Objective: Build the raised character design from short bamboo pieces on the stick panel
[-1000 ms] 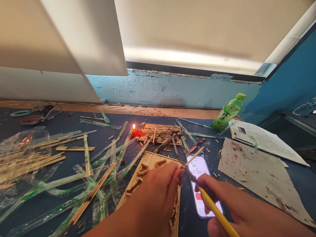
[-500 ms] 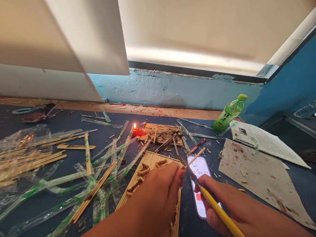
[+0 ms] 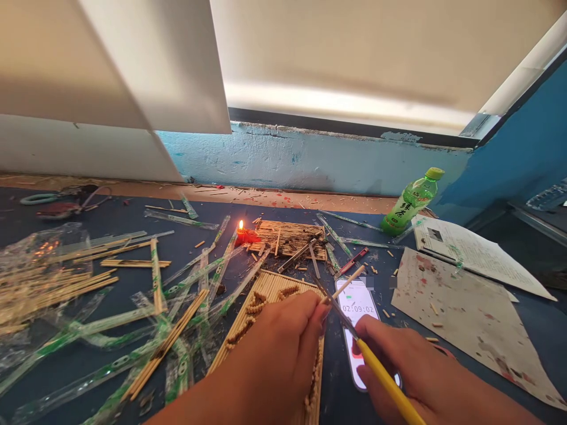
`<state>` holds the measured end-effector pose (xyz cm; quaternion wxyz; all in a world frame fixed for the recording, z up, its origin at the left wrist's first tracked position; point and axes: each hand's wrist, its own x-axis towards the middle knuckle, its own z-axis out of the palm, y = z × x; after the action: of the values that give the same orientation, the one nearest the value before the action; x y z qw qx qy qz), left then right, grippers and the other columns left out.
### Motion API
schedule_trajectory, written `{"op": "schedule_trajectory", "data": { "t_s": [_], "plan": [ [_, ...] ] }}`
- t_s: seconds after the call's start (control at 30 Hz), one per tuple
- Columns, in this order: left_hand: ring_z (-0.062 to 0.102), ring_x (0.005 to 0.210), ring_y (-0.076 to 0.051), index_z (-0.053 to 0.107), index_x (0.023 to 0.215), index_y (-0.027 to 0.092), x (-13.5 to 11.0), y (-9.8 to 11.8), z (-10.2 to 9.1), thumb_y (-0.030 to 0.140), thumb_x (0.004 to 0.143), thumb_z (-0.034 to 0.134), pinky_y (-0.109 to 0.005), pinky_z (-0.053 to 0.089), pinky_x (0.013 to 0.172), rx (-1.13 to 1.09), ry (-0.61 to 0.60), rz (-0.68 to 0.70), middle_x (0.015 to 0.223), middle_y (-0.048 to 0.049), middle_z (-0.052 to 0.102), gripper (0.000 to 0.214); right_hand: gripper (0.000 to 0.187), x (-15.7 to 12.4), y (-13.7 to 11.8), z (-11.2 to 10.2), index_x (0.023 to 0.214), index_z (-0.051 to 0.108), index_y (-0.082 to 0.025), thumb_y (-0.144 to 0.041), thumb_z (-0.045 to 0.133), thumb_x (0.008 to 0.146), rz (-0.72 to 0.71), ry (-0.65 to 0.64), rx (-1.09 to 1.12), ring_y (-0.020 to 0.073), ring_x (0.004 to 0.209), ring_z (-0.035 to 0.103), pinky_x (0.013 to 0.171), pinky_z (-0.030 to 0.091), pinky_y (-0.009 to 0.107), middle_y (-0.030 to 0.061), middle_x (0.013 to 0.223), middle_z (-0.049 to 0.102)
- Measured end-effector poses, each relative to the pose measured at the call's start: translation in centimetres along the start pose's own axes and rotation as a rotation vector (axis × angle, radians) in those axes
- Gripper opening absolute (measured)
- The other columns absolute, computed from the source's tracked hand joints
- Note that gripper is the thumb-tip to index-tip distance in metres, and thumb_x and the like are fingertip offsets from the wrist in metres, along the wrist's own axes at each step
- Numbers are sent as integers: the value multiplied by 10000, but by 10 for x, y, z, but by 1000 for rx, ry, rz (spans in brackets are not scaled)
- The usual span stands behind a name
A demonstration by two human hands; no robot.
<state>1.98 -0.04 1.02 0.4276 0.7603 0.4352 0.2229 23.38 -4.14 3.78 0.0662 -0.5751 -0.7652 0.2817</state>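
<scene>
My left hand [image 3: 279, 336] is closed over the mat of sticks, its fingertips pinching a thin bamboo stick [image 3: 349, 283] that points up to the right. Closed around a yellow-handled knife [image 3: 384, 375], my right hand [image 3: 401, 360] rests its narrow metal blade against the stick near the left fingertips. Beneath my left hand lies a board of bamboo sticks [image 3: 254, 286] laid side by side, with raised rows of small stick pieces on it. Part of the board is hidden by my hand and arm. A lit phone [image 3: 361, 307] shows a timer under the knife.
A lit red candle [image 3: 243, 236] burns beside a charred stick mat [image 3: 287, 236]. Green-printed chopstick wrappers [image 3: 106, 324] and loose chopsticks [image 3: 168, 345] cover the left. A red cutter [image 3: 352, 262], a green tea bottle [image 3: 410, 203], an open book [image 3: 478, 260] and stained paper [image 3: 460, 319] are right.
My right hand and the knife have shifted slightly left and down along the stick. The stick's free end has moved slightly left; my left hand keeps its pinch.
</scene>
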Motion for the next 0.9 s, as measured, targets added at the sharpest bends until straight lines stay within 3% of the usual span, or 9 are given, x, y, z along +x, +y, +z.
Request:
{"op": "schedule_trajectory", "data": {
  "t_s": [0.1,0.27,0.43,0.57,0.77,0.9],
  "plan": [
    [521,765,-193,427,759,234,0,1,-1,371,1093,290,-345,335,711,20,1,-4,820,-12,579,387,180,0,6,5,831,653,-271,-365,513,895,-8,43,-52,215,547,643,504,444,295,33,683,737],
    [492,702,-179,468,761,226,-1,0,1,421,1077,327,-327,340,670,-68,24,-36,766,-4,566,397,111,4,16,9,805,640,-277,-371,584,824,-51,-11,2,199,495,622,435,384,267,8,613,704],
    [403,536,-125,660,871,185,5,4,0,504,1019,476,-261,284,504,-609,8,-290,650,10,569,397,259,5,20,11,841,645,-276,-495,524,908,-27,22,34,180,462,567,419,364,262,4,577,662],
    [202,424,-83,659,777,182,10,6,-5,424,956,612,-233,153,423,-877,-74,-348,470,90,397,304,234,6,19,14,865,641,-271,-480,546,908,-9,15,28,168,478,570,422,330,243,0,596,669],
    [287,498,-87,640,710,174,9,2,-4,452,932,665,-225,176,445,-764,-22,-317,554,61,440,356,214,6,10,11,884,619,-266,-474,572,903,-7,-29,28,174,507,599,436,333,249,8,679,727],
    [336,540,-105,601,662,175,5,8,-4,457,934,645,-243,243,491,-638,23,-302,565,52,427,394,209,5,2,8,861,614,-272,-461,545,915,0,54,-23,189,504,611,469,390,279,7,644,716]
  ]
}}
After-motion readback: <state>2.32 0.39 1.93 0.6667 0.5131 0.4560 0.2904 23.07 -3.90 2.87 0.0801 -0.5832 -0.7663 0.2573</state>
